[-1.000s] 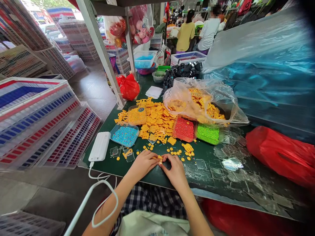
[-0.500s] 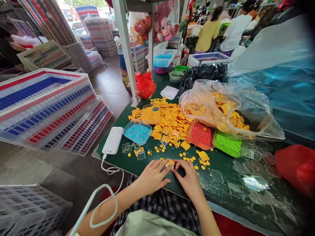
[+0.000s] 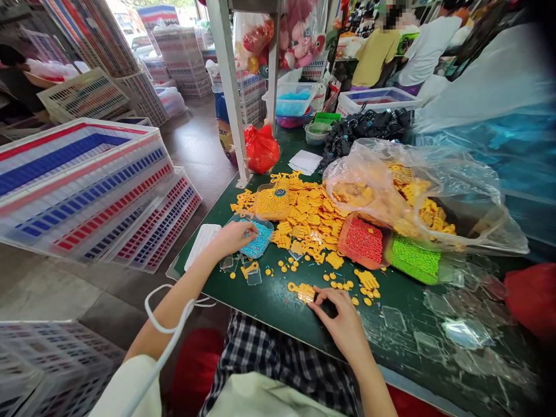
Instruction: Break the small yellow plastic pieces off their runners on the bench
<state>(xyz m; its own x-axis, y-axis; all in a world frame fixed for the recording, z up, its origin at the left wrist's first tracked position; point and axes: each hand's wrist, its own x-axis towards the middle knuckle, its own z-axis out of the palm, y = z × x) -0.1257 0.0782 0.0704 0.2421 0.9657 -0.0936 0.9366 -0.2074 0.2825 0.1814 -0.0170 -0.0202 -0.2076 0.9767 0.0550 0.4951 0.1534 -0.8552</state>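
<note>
Left hand (image 3: 234, 237) reaches left over a tray of blue beads (image 3: 260, 243), fingers curled down into the beads, half closed; cannot tell if it pinches any. Right hand (image 3: 341, 315) sits near on the green bench (image 3: 278, 315), fingertips (image 3: 316, 305) against a flat yellow hand-shaped piece (image 3: 305, 293), not clearly gripping. That piece lies apart from the heap of yellow pieces (image 3: 308, 223), seemingly kept free to work on. Trays of orange beads (image 3: 273, 202), red beads (image 3: 364, 240) and green beads (image 3: 414, 259) ring the heap, probably for easy reach. A clear plastic bag (image 3: 373, 185) of yellow pieces slumps far right.
</note>
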